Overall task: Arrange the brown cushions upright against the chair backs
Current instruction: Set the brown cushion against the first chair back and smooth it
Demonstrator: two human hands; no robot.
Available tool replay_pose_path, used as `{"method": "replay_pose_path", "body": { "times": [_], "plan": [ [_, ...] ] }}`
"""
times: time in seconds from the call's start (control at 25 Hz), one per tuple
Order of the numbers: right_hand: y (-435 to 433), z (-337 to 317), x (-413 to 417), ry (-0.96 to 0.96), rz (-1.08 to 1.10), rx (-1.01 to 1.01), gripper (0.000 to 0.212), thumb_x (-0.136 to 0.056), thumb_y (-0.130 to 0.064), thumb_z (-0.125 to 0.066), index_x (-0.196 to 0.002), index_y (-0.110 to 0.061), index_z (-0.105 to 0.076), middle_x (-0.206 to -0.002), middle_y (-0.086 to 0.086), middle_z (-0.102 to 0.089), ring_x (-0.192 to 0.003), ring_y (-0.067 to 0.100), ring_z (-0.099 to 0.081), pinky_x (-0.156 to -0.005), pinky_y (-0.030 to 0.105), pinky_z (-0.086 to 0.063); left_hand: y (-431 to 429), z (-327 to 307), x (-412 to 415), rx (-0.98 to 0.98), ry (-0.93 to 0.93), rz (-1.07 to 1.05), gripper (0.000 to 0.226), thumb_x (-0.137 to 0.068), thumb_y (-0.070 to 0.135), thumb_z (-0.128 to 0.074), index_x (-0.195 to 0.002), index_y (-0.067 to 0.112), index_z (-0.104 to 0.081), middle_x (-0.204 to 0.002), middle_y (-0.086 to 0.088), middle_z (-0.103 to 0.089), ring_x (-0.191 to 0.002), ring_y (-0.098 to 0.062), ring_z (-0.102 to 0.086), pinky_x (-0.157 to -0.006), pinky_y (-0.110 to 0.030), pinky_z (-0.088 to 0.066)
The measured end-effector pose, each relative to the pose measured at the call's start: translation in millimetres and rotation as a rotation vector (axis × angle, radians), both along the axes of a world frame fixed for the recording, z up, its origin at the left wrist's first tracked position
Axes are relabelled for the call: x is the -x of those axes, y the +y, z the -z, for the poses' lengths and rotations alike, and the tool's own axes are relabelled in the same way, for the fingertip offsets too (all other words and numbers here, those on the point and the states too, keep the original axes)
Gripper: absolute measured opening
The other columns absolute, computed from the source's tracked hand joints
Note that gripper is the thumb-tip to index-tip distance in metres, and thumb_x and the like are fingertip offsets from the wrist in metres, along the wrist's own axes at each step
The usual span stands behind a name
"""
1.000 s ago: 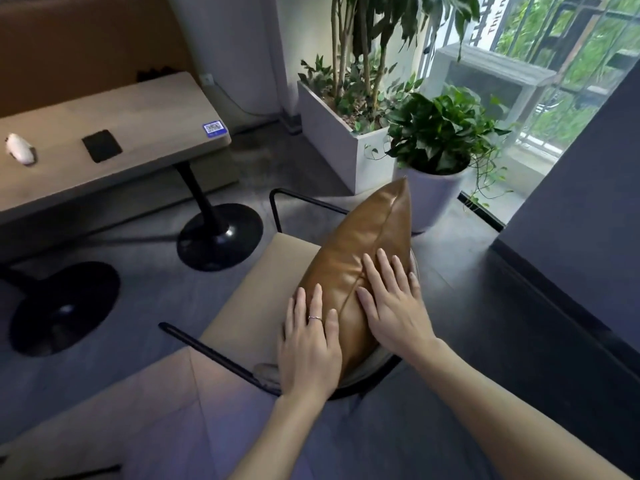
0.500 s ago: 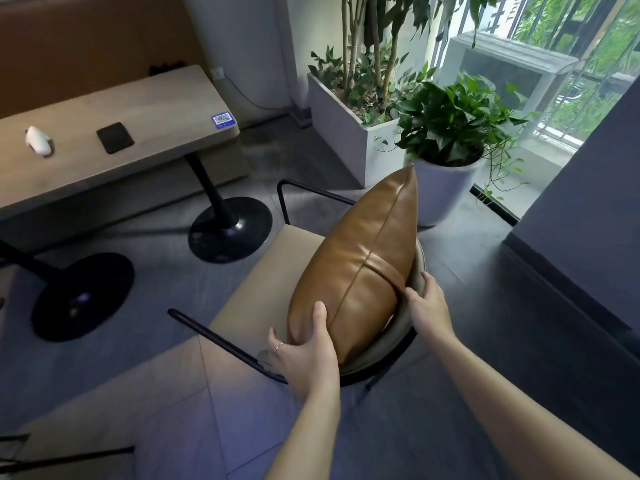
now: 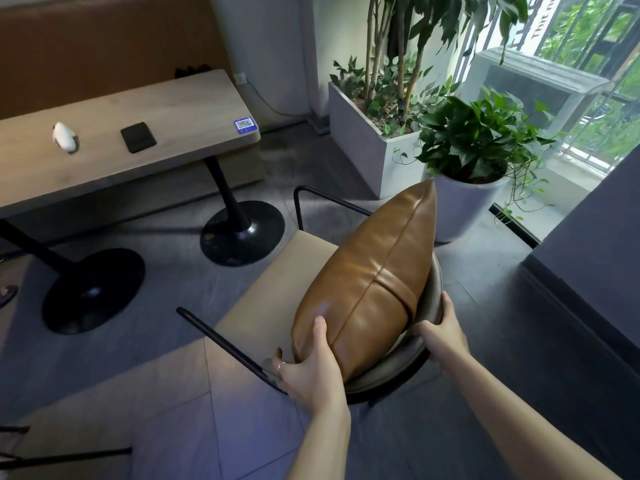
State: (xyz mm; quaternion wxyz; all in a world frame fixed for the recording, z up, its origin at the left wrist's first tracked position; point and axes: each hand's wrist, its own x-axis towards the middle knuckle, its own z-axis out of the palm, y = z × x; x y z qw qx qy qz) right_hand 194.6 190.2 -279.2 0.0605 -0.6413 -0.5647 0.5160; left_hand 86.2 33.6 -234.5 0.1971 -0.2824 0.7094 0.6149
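i see the brown cushion (image 3: 374,275) standing on edge on the chair (image 3: 277,299), on the beige seat and leaning into the curved grey backrest (image 3: 401,362) on its right side. its long axis runs from the near end by my hands away and slightly right, and the far corner tapers to a point aimed at the round white pot (image 3: 464,209) beyond the chair. a seam runs along the top ridge, crossed by a short strap-like seam nearer me.

my left hand (image 3: 311,368) cups the near end of the cushion: the thumb lies up on the leather face, the other fingers curl round the lower left side, a ring on one of them. the forearm comes in from the bottom of the frame, angled up and a little left.

my right hand (image 3: 440,330) sits on the backrest rim just beside the cushion's right flank, fingers wrapped over the edge; whether they touch the leather i can't tell. that arm reaches in long from the lower right.

to the left stands a wooden table (image 3: 166,133) well apart.
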Motion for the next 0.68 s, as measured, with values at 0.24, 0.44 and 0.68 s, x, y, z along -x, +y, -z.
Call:
{"method": "replay_pose_path", "body": {
  "times": [0.24,0.44,0.68],
  "plan": [
    [-2.3,16.7,35.3,0.081,0.011,0.009,0.088,-0.052,-0.032,-0.074,-0.132,-0.048,-0.041,-0.108,-0.005,-0.067,-0.101,0.031,-0.065,-0.086,0.056,-0.060,-8.4,-1.2,49.6,-0.063,0.050,-0.011,0.096,-0.070,0.053,-0.088,-0.147,0.025,-0.039,-0.146,-0.005,-0.050,-0.113,-0.025,-0.055,-0.087,-0.035,-0.042],
    [-12.2,21.1,78.5,0.191,0.005,0.014,0.093,-0.050,-0.034,-0.085,-0.136,-0.038,-0.049,-0.114,-0.005,-0.071,-0.097,0.025,-0.071,-0.061,0.041,-0.063,-20.3,1.1,112.3,-0.057,0.043,0.057,0.100,-0.066,0.058,-0.087,-0.148,0.027,-0.039,-0.146,-0.005,-0.052,-0.119,-0.028,-0.056,-0.091,-0.038,-0.045],
    [-25.3,31.6,149.9,0.214,-0.059,0.061,0.076,-0.046,-0.041,-0.090,-0.115,-0.030,-0.058,-0.106,-0.004,-0.075,-0.094,0.021,-0.073,-0.072,0.043,-0.064,-42.2,1.0,200.0,-0.033,0.038,0.113,0.108,-0.060,0.060,-0.089,-0.150,0.029,-0.038,-0.145,-0.005,-0.054,-0.125,-0.032,-0.056,-0.107,-0.050,-0.047]
  ]
}}
